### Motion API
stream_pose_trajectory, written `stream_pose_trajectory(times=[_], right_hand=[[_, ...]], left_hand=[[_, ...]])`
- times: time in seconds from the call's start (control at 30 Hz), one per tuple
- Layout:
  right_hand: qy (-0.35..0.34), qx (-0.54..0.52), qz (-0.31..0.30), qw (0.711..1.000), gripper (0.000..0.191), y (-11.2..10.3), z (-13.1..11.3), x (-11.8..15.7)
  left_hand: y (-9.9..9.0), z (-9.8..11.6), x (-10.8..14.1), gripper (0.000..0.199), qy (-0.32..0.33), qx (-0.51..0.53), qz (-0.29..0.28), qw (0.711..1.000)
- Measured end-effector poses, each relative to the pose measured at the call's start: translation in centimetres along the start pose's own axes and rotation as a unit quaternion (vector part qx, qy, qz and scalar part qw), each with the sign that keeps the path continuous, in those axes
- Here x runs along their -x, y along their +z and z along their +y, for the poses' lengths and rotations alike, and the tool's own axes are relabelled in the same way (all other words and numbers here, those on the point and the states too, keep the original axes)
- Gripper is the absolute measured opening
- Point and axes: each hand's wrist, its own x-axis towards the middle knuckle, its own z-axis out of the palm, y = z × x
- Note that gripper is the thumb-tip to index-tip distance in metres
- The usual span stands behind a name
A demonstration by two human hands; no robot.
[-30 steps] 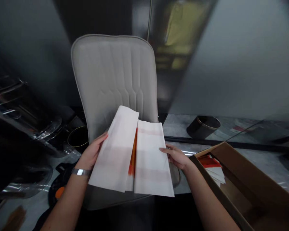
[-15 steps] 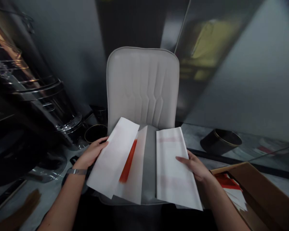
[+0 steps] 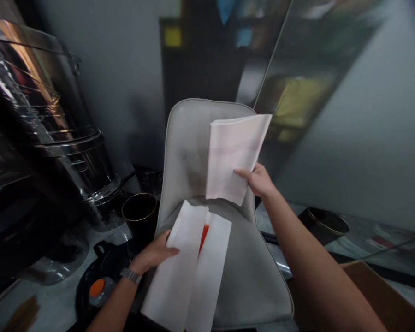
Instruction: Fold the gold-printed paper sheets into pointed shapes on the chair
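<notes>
My left hand (image 3: 157, 252) grips the left edge of a folded white paper (image 3: 180, 267), thumb on top, over the front left of a grey chair's seat (image 3: 249, 272). A strip of red (image 3: 203, 239) shows between its two white panels. My right hand (image 3: 257, 179) is closed on the lower right edge of a white paper stack (image 3: 231, 159), thumb on its face. That stack is raised in front of the chair's backrest (image 3: 183, 143), apart from the other paper. The fingers behind both papers are mostly hidden.
Black bins with gold rims stand left (image 3: 139, 207) and right (image 3: 327, 223) of the chair. A cardboard box (image 3: 383, 295) is at the lower right. Shiny metal containers (image 3: 79, 161) stand at the left. An orange-capped bottle (image 3: 97, 287) sits in a dark container at the lower left.
My right hand has lifted its paper stack up and left, in front of the backrest. My left hand and its paper are lower, and the paper's panels are closer together, with less red showing.
</notes>
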Motion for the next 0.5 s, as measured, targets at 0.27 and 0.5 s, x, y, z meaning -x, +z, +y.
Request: stream_pose_trajectory(times=[0.27,0.5], right_hand=[[0.095,-0.005,-0.022,0.995,0.034,3.7,8.3,-3.8],[0.132,0.135,0.028,0.982,0.036,2.1,7.0,-5.1]], left_hand=[[-2.4,-0.4,2.1,0.051,-0.014,-0.06,-0.035,0.998],[-3.4,-0.1,1.5,0.054,-0.006,-0.062,-0.013,0.998]])
